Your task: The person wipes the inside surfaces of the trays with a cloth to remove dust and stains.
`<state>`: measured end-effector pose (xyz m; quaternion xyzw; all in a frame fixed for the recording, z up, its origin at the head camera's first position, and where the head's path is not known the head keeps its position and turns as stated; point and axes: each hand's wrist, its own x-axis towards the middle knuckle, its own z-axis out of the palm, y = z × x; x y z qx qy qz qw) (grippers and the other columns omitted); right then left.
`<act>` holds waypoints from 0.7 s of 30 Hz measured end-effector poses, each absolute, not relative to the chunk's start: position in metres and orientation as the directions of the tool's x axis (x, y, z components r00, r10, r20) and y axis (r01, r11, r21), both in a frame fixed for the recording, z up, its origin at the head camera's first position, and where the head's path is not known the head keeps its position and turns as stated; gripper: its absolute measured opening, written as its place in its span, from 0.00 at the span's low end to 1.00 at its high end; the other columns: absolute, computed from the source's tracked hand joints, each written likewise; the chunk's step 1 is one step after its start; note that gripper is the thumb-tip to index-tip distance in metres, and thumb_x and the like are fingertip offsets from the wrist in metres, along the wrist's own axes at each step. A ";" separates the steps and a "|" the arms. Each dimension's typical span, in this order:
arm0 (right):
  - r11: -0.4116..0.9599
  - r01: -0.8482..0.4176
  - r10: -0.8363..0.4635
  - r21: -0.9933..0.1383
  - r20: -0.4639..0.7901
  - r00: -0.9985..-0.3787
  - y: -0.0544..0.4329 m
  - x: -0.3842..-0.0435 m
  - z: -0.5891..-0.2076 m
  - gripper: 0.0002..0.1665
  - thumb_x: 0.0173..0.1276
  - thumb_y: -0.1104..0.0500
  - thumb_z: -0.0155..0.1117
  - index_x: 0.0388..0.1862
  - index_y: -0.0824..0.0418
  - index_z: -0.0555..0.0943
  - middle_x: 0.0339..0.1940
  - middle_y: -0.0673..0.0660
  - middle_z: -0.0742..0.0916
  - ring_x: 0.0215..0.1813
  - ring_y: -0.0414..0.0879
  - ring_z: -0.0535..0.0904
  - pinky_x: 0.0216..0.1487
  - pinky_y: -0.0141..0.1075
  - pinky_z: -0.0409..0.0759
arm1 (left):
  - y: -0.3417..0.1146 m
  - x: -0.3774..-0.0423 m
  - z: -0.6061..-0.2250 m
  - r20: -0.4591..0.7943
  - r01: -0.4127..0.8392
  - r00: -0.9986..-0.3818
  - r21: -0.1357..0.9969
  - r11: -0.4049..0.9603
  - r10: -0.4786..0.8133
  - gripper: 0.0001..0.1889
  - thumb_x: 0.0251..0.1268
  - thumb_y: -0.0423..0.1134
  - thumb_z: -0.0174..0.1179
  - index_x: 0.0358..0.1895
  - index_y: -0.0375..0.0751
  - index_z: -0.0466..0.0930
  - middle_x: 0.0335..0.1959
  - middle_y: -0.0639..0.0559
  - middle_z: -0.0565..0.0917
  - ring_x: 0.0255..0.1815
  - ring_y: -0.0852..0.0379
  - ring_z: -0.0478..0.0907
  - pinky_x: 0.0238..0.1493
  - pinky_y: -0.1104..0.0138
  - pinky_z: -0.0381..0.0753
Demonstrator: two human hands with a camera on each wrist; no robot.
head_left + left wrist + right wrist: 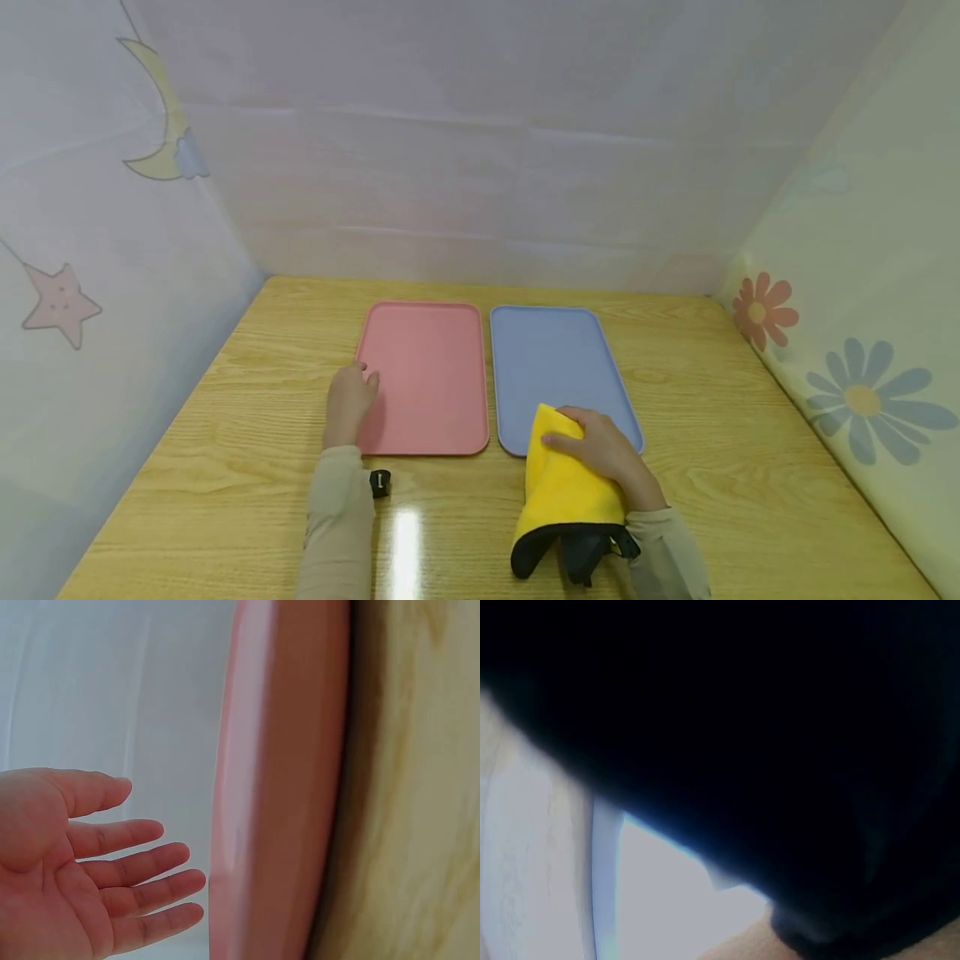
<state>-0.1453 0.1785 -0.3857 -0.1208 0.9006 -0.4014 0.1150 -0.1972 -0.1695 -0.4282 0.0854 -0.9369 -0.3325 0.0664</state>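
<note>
My right hand (600,446) grips the top of a yellow cloth item (570,492) with a black underside, its thumb lying across the yellow face. The cloth hangs over the near edge of the blue tray (551,367) and down toward the table front. In the right wrist view, the black cloth (727,750) fills most of the picture and hides the fingers. By the left edge of the pink tray (427,375), my left hand (350,404) holds nothing. The left wrist view shows its palm (45,885) with fingers extended and spread, near the tray's rim (292,780).
Both trays lie side by side on a wooden table (450,525), the pink one left of the blue one. Printed cloth walls (480,167) enclose the table at the back and both sides. A small black camera (380,483) sits at the left wrist.
</note>
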 end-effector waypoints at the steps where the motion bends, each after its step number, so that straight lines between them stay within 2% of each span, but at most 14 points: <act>1: 0.649 -0.127 -0.311 -0.750 -0.110 -0.944 0.178 -0.145 -0.386 0.28 0.58 0.48 0.62 0.53 0.62 0.74 0.28 0.52 0.77 0.24 0.44 0.72 0.26 0.37 0.71 | -0.171 -0.197 -0.428 0.066 -0.121 -0.976 0.635 0.763 -0.209 0.18 0.64 0.35 0.48 0.49 0.21 0.69 0.46 0.26 0.73 0.50 0.33 0.68 0.50 0.49 0.66; 8: 0.639 -0.147 -0.335 -0.755 -0.100 -0.937 0.179 -0.147 -0.390 0.22 0.58 0.48 0.62 0.46 0.59 0.76 0.25 0.52 0.77 0.23 0.45 0.72 0.26 0.37 0.71 | -0.180 -0.189 -0.427 0.039 -0.168 -0.968 0.639 0.751 -0.249 0.19 0.63 0.35 0.49 0.49 0.19 0.69 0.46 0.25 0.72 0.49 0.33 0.69 0.50 0.50 0.67; 16: 0.630 -0.171 -0.364 -0.758 -0.093 -0.927 0.178 -0.147 -0.390 0.20 0.59 0.47 0.61 0.44 0.59 0.76 0.24 0.52 0.76 0.23 0.45 0.72 0.25 0.37 0.71 | -0.187 -0.183 -0.426 0.010 -0.188 -0.967 0.642 0.743 -0.253 0.18 0.63 0.33 0.48 0.49 0.18 0.69 0.46 0.24 0.72 0.47 0.33 0.70 0.46 0.50 0.70; 21: 0.630 -0.166 -0.363 -0.759 -0.098 -0.926 0.177 -0.147 -0.390 0.21 0.59 0.48 0.62 0.46 0.60 0.76 0.25 0.52 0.76 0.24 0.45 0.72 0.26 0.37 0.71 | -0.189 -0.183 -0.428 0.024 -0.185 -0.967 0.615 0.767 -0.252 0.17 0.60 0.32 0.50 0.45 0.16 0.70 0.44 0.24 0.73 0.46 0.32 0.71 0.45 0.50 0.71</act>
